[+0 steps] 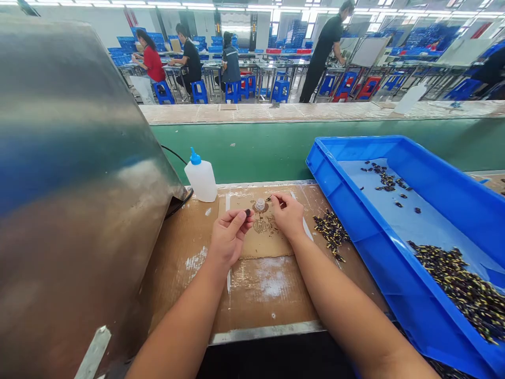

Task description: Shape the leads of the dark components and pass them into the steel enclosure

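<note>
My left hand [229,235] is closed in a pinch on a small dark part [248,212] held at its fingertips over the cardboard mat [260,273]. My right hand [287,215] is also closed, pinching a thin small dark-and-gold part [269,199] beside a little clear cup [260,204] on the mat. Several gold parts [262,225] lie in rows between my hands. A loose pile of dark and gold parts [331,231] sits just right of my right hand.
A blue tray [355,210] at the right holds many more parts [465,287]. A white squeeze bottle with a blue cap [201,178] stands at the back. A large steel housing [71,200] fills the left. A green wall [276,147] runs behind; people work at far tables.
</note>
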Demonstrator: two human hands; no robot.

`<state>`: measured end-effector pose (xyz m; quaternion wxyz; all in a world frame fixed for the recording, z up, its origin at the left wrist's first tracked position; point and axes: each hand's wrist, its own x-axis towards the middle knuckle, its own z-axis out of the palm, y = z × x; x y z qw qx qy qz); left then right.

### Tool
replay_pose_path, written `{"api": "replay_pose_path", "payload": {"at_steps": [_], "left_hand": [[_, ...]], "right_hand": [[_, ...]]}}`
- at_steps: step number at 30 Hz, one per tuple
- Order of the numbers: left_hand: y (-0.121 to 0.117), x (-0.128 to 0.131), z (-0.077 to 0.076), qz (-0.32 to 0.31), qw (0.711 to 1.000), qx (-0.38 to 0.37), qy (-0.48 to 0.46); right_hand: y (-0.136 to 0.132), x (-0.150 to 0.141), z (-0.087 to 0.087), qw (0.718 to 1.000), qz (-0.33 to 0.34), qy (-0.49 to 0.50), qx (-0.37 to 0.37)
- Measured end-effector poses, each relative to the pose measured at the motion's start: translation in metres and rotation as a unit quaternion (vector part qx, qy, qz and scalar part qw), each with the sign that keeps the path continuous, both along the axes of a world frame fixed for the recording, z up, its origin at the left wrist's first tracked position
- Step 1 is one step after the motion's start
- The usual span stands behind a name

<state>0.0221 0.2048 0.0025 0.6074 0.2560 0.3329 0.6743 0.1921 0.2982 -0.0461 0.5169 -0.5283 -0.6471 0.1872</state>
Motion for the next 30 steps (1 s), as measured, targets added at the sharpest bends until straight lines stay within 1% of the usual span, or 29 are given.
{"api": "replay_pose_path", "payload": {"at_steps": [11,18,23,26,28,30], "left_hand": [[0.001,0.001,0.001,0.001,1.000,-0.003,-0.012],[0.001,0.000,0.001,0.002,1.000,-0.006,-0.015],[0.001,0.000,0.001,-0.004,0.999,-0.018,-0.031],[0.001,-0.001,0.001,-0.007,0.998,-0.027,-0.048],[0.001,-0.001,0.001,-0.005,0.998,-0.033,-0.059],[0.001,-0.001,0.002,0.000,0.997,-0.038,-0.066]], "right_hand": [[-0.001,-0.003,-0.002,1.000,0.013,-0.007,0.002],[-0.003,-0.003,-0.001,1.000,0.001,0.002,0.000],[-0.001,-0.003,-0.003,1.000,-0.001,-0.015,0.000],[-0.007,-0.003,0.005,1.000,-0.014,0.014,0.009],[-0.017,-0.005,0.016,0.998,-0.013,0.064,0.017],[-0.031,-0.008,0.029,0.992,0.010,0.122,0.019]]}}
